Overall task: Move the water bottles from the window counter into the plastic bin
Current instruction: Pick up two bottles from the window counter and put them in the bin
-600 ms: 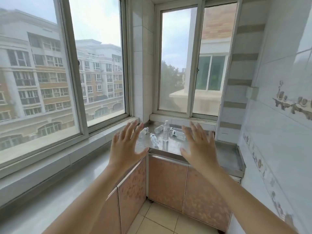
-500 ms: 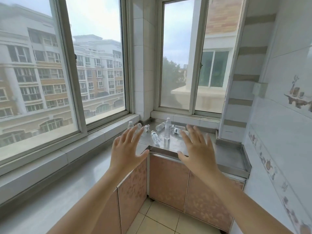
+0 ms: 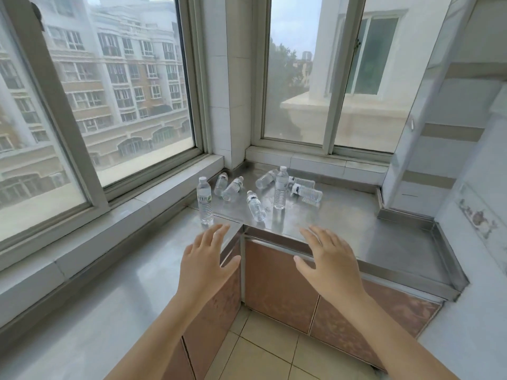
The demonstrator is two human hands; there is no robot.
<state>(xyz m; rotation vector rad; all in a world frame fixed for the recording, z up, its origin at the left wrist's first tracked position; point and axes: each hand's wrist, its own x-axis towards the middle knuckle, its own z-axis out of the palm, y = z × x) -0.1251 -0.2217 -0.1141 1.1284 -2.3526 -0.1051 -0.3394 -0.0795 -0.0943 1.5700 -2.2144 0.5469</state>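
Bright, even daylight from large glass windows (image 3: pixel 131 86). Soft reflections on brushed steel counter (image 3: pixel 343 223). Sharp centre; wide-angle bending at edges.

Clear water bottles on my steel window counter (image 3: pixel 343 223): two upright (image 3: pixel 205 201) (image 3: pixel 280 188), rest lying down, one near front edge (image 3: pixel 255 206), two by the corner (image 3: pixel 231 188), maybe three behind (image 3: pixel 306 192). No bin visible.
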